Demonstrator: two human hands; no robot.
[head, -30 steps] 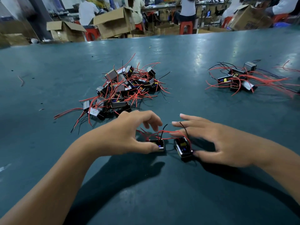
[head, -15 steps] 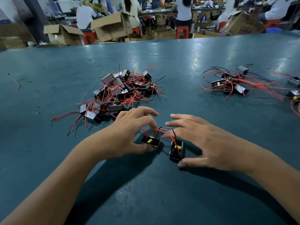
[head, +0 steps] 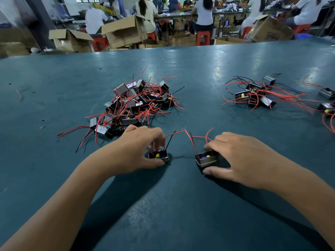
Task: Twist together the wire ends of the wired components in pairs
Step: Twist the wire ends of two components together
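Two small black box components stand upright on the dark green table (head: pixel 172 214). My left hand (head: pixel 137 151) grips the left component (head: pixel 158 156) between thumb and fingers. My right hand (head: pixel 243 158) grips the right component (head: pixel 207 159) the same way. Red and black wires rise from both boxes and meet at a peak of bare ends (head: pixel 184 129) between my hands. A pile of loose wired components (head: pixel 135 104) lies behind my left hand.
A second group of wired components (head: pixel 255 96) lies at the right rear, with more at the right edge (head: pixel 327 107). A stray red wire piece (head: pixel 20 95) lies far left. Beyond the table's far edge stand cardboard boxes (head: pixel 125 31) and seated people.
Both hands have drawn the two components apart, so the wires between them now stretch up into a peak. The boxes now stand upright with their open tops showing.
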